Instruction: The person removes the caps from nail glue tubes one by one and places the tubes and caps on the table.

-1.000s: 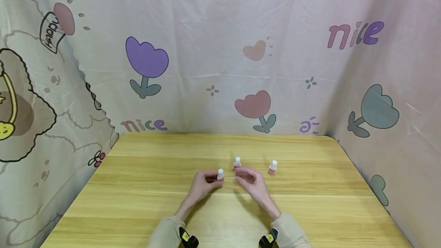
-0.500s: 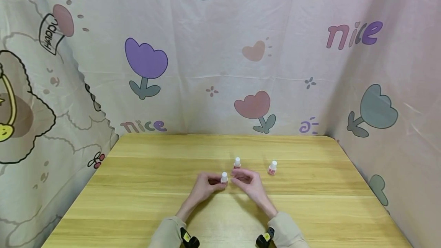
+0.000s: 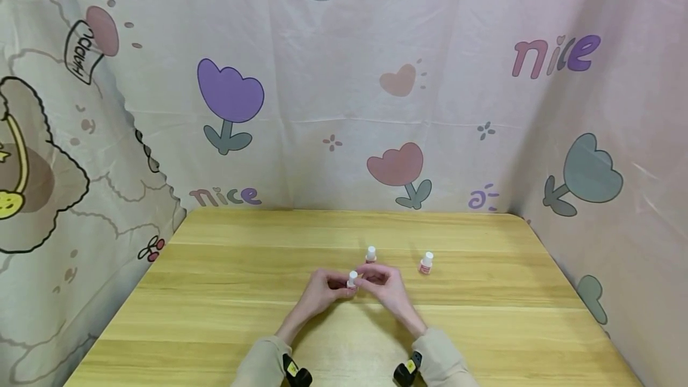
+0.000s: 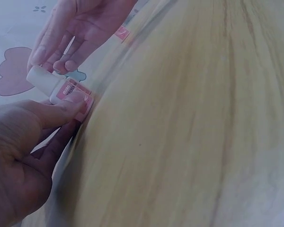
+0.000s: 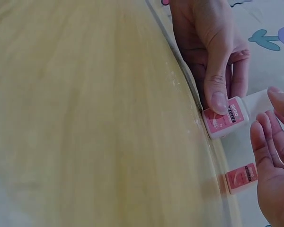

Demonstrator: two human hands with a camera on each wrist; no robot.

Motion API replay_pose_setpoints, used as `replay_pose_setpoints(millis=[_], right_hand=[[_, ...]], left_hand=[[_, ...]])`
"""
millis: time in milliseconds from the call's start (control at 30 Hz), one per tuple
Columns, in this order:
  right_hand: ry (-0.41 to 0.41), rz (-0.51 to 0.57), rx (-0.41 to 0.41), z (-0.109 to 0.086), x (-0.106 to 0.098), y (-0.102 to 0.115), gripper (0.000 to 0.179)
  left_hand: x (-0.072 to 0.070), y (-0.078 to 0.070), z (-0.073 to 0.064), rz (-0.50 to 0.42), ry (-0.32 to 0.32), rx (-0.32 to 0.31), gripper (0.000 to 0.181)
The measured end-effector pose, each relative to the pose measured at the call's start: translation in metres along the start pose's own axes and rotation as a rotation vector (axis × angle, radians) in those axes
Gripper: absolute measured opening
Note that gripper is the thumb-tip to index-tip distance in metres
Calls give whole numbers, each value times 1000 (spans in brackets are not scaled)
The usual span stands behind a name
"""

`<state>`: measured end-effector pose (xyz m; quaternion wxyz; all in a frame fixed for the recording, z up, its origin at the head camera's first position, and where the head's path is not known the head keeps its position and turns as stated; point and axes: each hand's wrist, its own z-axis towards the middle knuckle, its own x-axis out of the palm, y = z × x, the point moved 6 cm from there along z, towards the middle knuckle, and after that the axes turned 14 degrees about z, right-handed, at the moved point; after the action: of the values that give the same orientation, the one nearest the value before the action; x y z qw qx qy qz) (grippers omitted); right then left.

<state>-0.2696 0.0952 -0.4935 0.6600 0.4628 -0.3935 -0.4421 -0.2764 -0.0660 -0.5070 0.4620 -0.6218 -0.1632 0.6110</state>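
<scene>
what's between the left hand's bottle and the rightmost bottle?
The right hand, then bare tabletop up to the rightmost bottle; the head view shows it.

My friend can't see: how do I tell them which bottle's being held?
On the wooden table, find the left hand near the middle. It pinches a small bottle with a white cap and pink label. Only this one is held, nearer than the back bottle and right bottle.

The front bottle point(image 5: 226, 118), small and white (pink label, cap on), stands upright.
</scene>
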Motion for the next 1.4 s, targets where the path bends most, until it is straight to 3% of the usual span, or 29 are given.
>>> replay_pose_setpoints(millis=[267, 533, 833, 1133, 1233, 1400], right_hand=[[-1, -36, -5, 5, 3, -1, 27], [-17, -83, 37, 7, 5, -1, 24], [-35, -202, 81, 8, 11, 6, 22], [28, -210, -37, 2, 22, 40, 17], [46, -211, -96, 1, 24, 43, 15], [55, -227, -122, 1, 22, 34, 14]], left_hand=[[2, -1, 0, 24, 18, 14, 20], [5, 1, 1, -16, 27, 5, 20], [2, 1, 3, 31, -5, 2, 18], [5, -1, 7, -40, 56, 30, 13], [6, -1, 7, -51, 79, 41, 11], [6, -2, 7, -40, 98, 63, 9]])
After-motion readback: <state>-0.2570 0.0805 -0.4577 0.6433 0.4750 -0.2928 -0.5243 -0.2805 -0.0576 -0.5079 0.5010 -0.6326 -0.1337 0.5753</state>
